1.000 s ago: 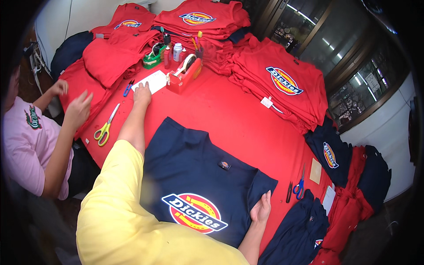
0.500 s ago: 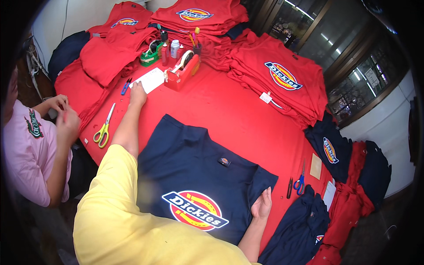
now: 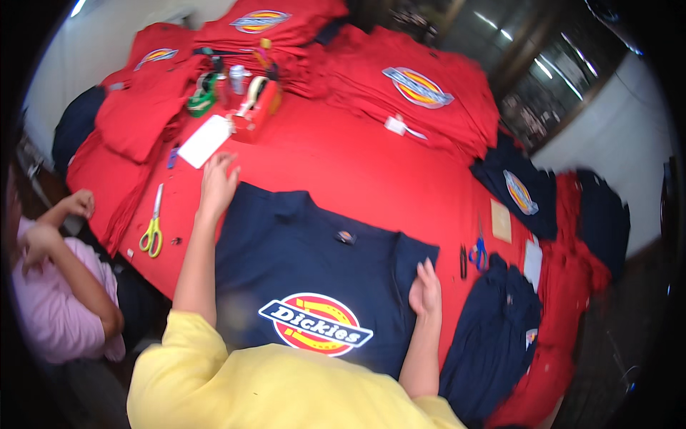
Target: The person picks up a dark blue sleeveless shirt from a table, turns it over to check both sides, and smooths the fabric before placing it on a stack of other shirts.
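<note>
A navy T-shirt (image 3: pixel 286 243) with a round red and yellow print lies flat in front of me, neck end away from me. My left hand (image 3: pixel 220 182) hovers just past its left sleeve, fingers loosely bent and apart, nothing held. Close beyond those fingers is a white sheet of paper (image 3: pixel 206 141). At the shirt's right sleeve edge rests my right hand (image 3: pixel 426 292), its fingers stretched out. Yellow-handled scissors (image 3: pixel 152 232) lie left of my forearm. The picture is somewhat blurred.
Red T-shirt stacks (image 3: pixel 414 96) line the far side, near a red tape dispenser (image 3: pixel 257 111). Blue scissors (image 3: pixel 479 254) and a crumpled navy shirt (image 3: pixel 489 329) lie at right. A co-worker in a pink top (image 3: pixel 71 300) sits at left.
My left hand has drawn back from the paper toward the shirt. My right hand stays at the sleeve edge. The co-worker's hands have moved apart, and the whole view has shifted.
</note>
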The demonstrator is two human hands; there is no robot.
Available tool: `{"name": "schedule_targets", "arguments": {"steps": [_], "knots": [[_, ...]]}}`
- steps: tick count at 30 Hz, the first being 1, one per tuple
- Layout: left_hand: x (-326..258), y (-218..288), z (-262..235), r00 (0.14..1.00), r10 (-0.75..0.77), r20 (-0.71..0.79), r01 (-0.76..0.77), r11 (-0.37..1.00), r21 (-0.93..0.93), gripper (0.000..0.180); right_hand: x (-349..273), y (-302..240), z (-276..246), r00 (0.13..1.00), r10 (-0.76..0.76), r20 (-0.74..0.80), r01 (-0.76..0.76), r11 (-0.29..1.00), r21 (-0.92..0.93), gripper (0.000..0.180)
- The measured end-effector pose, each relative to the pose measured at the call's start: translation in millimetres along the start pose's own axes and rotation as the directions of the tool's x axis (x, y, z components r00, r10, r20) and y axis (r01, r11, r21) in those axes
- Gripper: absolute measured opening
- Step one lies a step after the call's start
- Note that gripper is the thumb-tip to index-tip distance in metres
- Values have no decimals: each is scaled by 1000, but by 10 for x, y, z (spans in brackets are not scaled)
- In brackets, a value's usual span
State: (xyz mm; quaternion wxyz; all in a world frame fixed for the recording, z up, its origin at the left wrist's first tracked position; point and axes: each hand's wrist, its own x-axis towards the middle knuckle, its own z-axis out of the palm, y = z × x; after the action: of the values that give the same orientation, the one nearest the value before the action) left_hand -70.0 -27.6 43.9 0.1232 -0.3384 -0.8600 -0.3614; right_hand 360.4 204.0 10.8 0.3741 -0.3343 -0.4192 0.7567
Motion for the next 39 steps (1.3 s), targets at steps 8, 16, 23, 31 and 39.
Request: {"name": "schedule_targets", "arguments": {"steps": [8, 16, 23, 31, 39], "knots": [[-853, 460, 315, 960, 111, 256, -165, 966, 201, 52, 635, 19, -463, 990, 84, 117, -92, 993, 68, 36], [-956, 267, -66, 970, 30, 242, 20, 979, -204, 57, -29, -366, -335, 996, -95, -2, 86, 914, -396, 24], [-1993, 255, -1402, 831, -377, 409, 265, 915, 304, 43, -1964, -558, -969, 971, 94, -220, -232, 155, -960, 34], [-2112, 439, -1559, 887, -115, 446, 358, 782, -510, 18, -2218, -251, -473, 995, -54, -80, -16, 726, -688, 19], [-1447, 662, -2048, 971, -60, 234, 215, 650, -729, 22, -2574, -1089, -428, 948, -298, -115, 263, 932, -249, 12]]}}
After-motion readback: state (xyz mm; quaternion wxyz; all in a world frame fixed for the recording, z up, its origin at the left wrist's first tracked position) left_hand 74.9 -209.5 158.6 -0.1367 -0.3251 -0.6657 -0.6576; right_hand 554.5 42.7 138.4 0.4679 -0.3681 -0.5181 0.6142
